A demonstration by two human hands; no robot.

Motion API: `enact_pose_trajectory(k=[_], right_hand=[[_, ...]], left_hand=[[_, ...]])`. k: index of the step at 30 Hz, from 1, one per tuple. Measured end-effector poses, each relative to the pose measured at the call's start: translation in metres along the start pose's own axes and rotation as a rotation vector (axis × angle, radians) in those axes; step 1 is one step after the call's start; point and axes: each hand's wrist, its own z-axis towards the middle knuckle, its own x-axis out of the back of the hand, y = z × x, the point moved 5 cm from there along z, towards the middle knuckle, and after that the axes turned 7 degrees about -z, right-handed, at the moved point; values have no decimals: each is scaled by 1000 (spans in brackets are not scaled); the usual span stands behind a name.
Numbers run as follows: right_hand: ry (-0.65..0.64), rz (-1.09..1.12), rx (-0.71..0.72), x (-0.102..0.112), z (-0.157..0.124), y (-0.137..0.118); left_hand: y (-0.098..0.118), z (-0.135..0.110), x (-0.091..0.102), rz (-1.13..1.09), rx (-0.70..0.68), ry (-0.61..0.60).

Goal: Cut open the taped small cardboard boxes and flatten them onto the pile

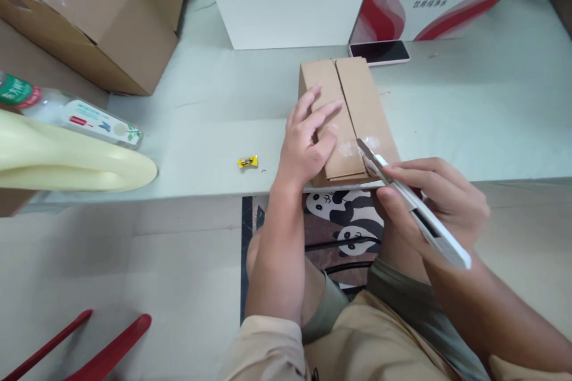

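A small closed cardboard box (361, 101) lies near the table's front edge, its two top flaps meeting along a centre seam with clear tape at the near end. My left hand (308, 143) rests flat on the left flap, fingers spread, pressing the box down. My right hand (429, 202) is wrapped round a white utility knife (415, 208). The knife's blade tip touches the taped near end of the box, just right of the seam.
A phone (379, 52) lies face up behind the box. A larger open cardboard box (111, 24) stands at the far left, with a plastic bottle (71, 114) and a cream-coloured plastic piece (67, 161). A yellow candy (247, 161) lies on the table (469, 119).
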Motion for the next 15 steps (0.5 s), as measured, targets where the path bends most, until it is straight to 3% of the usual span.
enact_pose_trajectory(k=[6,15], right_hand=[[-1,-40,-19,0,-9,2],[4,4,-14,-9,3,-8]], left_hand=[[-5,0,-2,-12,-17,6],[-3,-1,-1,-27,-27,25]])
